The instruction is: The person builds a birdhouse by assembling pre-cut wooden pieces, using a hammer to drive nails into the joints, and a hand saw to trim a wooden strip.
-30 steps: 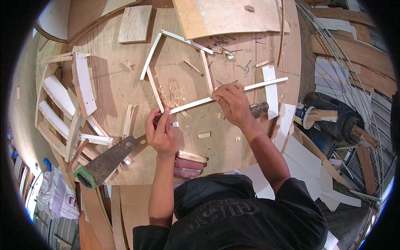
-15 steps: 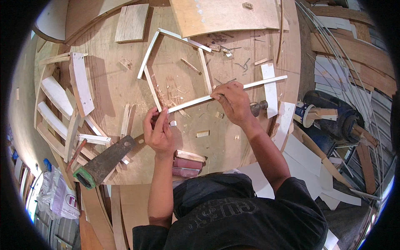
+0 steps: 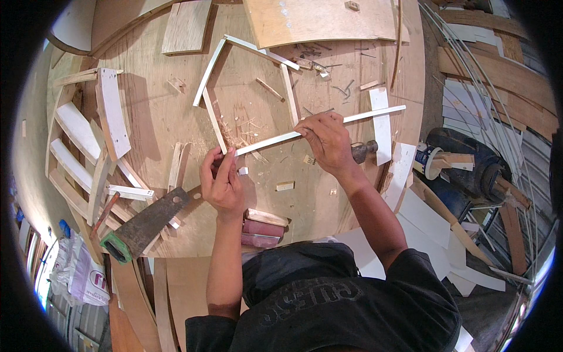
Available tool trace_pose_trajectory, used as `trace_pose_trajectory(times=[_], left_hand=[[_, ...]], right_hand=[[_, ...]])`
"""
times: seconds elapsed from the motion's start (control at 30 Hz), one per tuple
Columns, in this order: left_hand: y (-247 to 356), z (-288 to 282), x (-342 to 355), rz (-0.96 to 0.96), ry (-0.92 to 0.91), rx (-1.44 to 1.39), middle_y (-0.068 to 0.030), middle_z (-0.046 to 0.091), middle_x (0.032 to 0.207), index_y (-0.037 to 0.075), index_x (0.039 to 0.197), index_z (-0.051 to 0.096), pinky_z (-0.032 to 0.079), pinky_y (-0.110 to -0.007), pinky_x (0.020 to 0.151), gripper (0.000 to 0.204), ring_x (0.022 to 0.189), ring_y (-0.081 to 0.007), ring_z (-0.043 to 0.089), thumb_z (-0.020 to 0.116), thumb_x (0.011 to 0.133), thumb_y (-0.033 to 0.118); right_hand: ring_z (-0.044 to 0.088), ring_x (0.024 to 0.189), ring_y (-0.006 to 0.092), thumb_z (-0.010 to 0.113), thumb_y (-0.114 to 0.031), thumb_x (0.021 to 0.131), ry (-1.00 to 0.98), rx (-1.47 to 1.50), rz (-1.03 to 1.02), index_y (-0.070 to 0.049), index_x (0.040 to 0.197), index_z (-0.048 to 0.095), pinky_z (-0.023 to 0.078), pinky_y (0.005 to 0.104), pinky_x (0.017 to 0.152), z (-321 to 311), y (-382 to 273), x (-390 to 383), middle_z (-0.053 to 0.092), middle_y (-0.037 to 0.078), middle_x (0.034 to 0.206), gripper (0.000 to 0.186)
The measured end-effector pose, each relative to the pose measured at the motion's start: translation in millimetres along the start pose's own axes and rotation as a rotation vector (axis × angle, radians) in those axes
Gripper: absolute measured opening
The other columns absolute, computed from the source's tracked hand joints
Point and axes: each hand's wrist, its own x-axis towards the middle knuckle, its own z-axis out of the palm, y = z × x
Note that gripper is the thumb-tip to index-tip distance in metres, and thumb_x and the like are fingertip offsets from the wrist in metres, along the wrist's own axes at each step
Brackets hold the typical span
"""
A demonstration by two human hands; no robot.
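A long white wooden strip [image 3: 271, 142] lies slanted across the near side of a small house-shaped frame of thin wooden strips [image 3: 214, 120]. My left hand [image 3: 223, 180] pinches the strip's left end, where it meets the lower end of the frame's left side piece. Farther right, my right hand [image 3: 326, 141] grips the same strip close to the foot of the frame's right side piece [image 3: 289, 94]. Beyond that hand the strip runs on over a flat white board [image 3: 380, 126]. A hammer's head [image 3: 365, 152] shows partly behind my right wrist.
A handsaw with a green handle [image 3: 143, 227] and a curved wooden framework [image 3: 73, 149] lie at the left. Nails [image 3: 345, 89] and shavings [image 3: 239, 136] are scattered on the plywood table. A sandpaper-wrapped block [image 3: 262, 232] sits at the near edge, a curved panel [image 3: 322, 22] at the far side.
The view has shifted very slightly. Both hands keep their hold on the white strip, and the strip and frame stay in the same arrangement.
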Motion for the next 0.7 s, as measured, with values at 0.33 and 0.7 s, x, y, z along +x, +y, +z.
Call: trace_pose_trajectory(times=[0.33,0.7], left_hand=[[1.0,1.4,0.0,0.006,0.021,0.005,-0.0129,0.071,0.114,0.009,0.114,0.083,0.057,-0.033,0.075,0.027,0.093,-0.0232,0.068,0.079,0.09,-0.003],[2.2,0.6,0.9,0.004,0.018,0.002,-0.0135,0.071,0.116,0.009,0.114,0.083,0.056,-0.034,0.074,0.03,0.092,-0.0244,0.067,0.079,0.088,-0.004]], right_hand=[[0.069,0.09,0.0238,0.068,-0.016,0.101,-0.01,0.013,0.008,-0.009,0.101,0.075,0.044,0.0379,0.089,0.1,0.5,-0.9,0.074,0.006,0.095,0.01],[0.069,0.09,0.0229,0.069,-0.015,0.1,-0.037,0.023,-0.048,-0.01,0.102,0.074,0.042,0.0379,0.09,-3.0,2.2,-2.3,0.074,0.006,0.096,0.008]])
